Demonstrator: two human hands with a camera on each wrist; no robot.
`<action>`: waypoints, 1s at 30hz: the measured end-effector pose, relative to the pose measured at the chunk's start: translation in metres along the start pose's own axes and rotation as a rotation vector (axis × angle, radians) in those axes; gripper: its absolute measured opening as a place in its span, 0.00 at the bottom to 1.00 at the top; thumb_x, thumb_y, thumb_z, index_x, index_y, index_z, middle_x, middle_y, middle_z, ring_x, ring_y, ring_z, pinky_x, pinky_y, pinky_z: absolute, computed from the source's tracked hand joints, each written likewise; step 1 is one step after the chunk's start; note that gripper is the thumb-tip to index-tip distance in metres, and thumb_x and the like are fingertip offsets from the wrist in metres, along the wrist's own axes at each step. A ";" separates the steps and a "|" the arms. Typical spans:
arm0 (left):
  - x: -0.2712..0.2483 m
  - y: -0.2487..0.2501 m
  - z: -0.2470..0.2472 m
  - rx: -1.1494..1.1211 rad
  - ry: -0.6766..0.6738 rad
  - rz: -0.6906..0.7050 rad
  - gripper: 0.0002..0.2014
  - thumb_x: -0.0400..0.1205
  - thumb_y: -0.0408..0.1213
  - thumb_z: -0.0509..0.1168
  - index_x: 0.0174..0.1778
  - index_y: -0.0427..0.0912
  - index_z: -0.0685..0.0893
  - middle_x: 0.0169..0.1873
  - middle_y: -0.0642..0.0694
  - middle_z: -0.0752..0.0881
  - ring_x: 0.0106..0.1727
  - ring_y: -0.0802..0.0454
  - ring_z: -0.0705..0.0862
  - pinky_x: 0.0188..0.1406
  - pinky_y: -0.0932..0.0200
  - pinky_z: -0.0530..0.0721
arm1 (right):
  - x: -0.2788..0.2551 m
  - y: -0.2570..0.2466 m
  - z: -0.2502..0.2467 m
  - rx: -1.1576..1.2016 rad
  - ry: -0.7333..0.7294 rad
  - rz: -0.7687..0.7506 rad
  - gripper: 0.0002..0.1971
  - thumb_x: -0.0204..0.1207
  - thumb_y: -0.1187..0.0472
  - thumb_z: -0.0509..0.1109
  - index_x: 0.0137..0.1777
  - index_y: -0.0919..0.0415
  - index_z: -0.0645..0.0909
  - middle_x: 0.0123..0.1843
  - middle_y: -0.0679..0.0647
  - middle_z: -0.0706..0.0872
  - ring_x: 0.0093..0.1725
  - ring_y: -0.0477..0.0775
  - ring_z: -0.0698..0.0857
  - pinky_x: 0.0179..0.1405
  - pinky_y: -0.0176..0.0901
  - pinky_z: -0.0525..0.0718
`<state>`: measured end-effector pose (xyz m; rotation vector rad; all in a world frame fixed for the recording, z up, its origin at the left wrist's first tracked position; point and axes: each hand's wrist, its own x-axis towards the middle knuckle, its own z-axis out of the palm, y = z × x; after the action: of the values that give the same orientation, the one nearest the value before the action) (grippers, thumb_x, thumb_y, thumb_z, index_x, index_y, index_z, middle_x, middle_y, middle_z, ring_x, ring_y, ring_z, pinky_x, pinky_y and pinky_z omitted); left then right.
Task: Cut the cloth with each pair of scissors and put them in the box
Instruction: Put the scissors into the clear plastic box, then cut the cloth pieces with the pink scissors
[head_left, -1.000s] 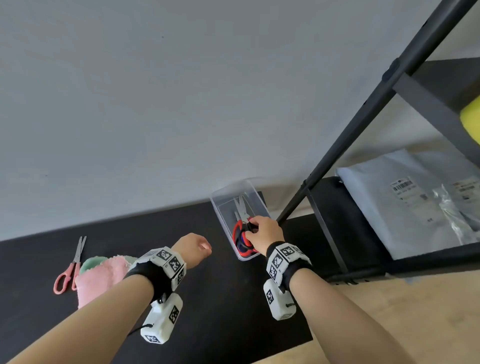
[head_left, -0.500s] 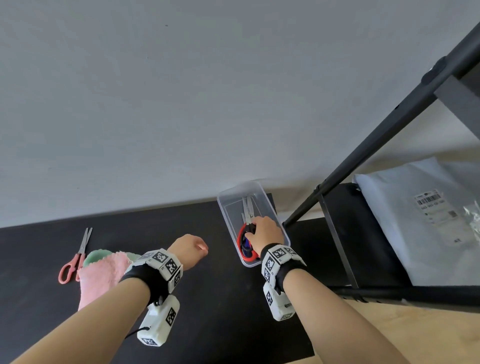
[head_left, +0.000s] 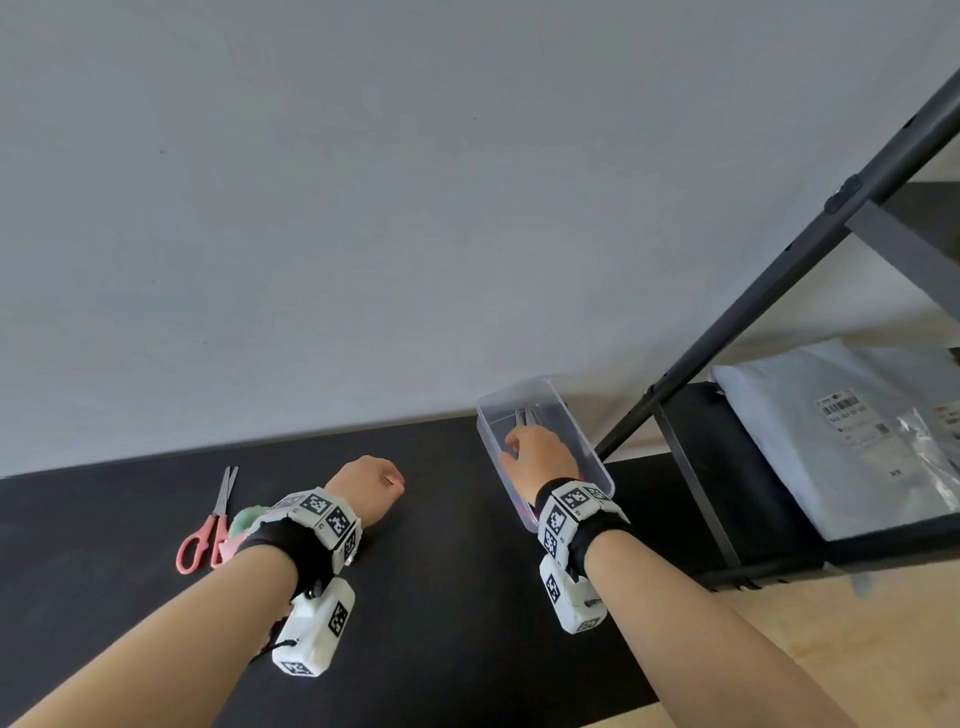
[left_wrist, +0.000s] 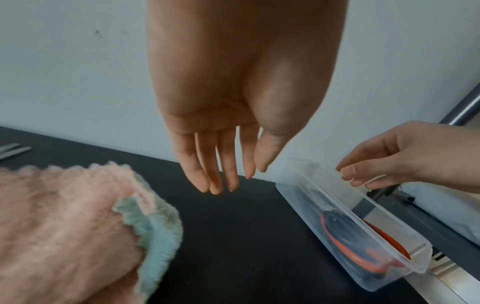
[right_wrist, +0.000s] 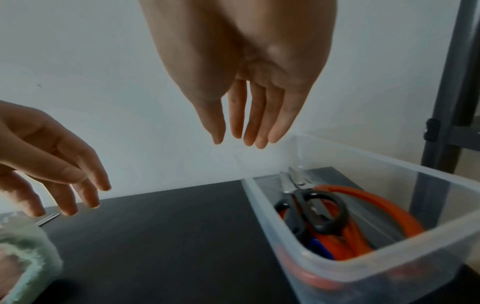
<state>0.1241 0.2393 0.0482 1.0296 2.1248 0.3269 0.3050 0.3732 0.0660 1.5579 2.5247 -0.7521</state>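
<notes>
A clear plastic box (head_left: 582, 436) (left_wrist: 337, 207) (right_wrist: 389, 265) stands on the black table near the wall. Inside lie scissors with orange handles (right_wrist: 369, 207) and black-handled scissors (right_wrist: 317, 211), with a blue handle beneath. My right hand (head_left: 535, 452) (right_wrist: 241, 131) hovers just above the box with straight fingers and holds nothing. My left hand (head_left: 371, 483) (left_wrist: 226, 176) hangs relaxed and empty over the table between cloth and box. A pink cloth with a green edge (left_wrist: 64, 226) (head_left: 244, 522) lies at the left. Pink-handled scissors (head_left: 208, 525) rest beside it.
A black metal shelf frame (head_left: 779, 291) rises at the right, close to the box. Grey mailing bags (head_left: 841, 431) lie on its lower shelf. A grey wall stands behind the black table (head_left: 447, 561), whose front edge gives way to wooden floor.
My right hand has let go of the orange-handled scissors in the box and lifted with fingers straightened. The left hand has barely moved.
</notes>
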 end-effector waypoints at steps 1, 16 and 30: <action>-0.004 -0.008 -0.005 -0.002 0.007 0.012 0.11 0.81 0.36 0.61 0.53 0.44 0.87 0.55 0.47 0.88 0.59 0.49 0.85 0.61 0.58 0.79 | -0.005 -0.011 0.003 -0.006 0.004 -0.009 0.14 0.81 0.54 0.65 0.63 0.59 0.80 0.61 0.55 0.84 0.60 0.57 0.84 0.59 0.49 0.83; -0.080 -0.188 -0.086 -0.011 0.058 -0.106 0.14 0.81 0.36 0.56 0.55 0.44 0.87 0.53 0.45 0.88 0.53 0.46 0.86 0.54 0.55 0.82 | -0.067 -0.208 0.096 0.011 -0.130 -0.071 0.15 0.79 0.54 0.66 0.64 0.57 0.80 0.62 0.54 0.84 0.59 0.56 0.84 0.59 0.49 0.82; -0.084 -0.271 -0.071 -0.230 0.065 -0.225 0.11 0.81 0.34 0.63 0.57 0.44 0.86 0.54 0.46 0.87 0.57 0.48 0.84 0.56 0.60 0.78 | -0.069 -0.275 0.183 -0.092 -0.331 -0.113 0.07 0.80 0.53 0.63 0.51 0.47 0.83 0.46 0.50 0.88 0.46 0.53 0.85 0.48 0.44 0.78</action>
<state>-0.0473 0.0065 0.0027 0.6496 2.1753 0.4858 0.0682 0.1355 0.0274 1.1601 2.3779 -0.8171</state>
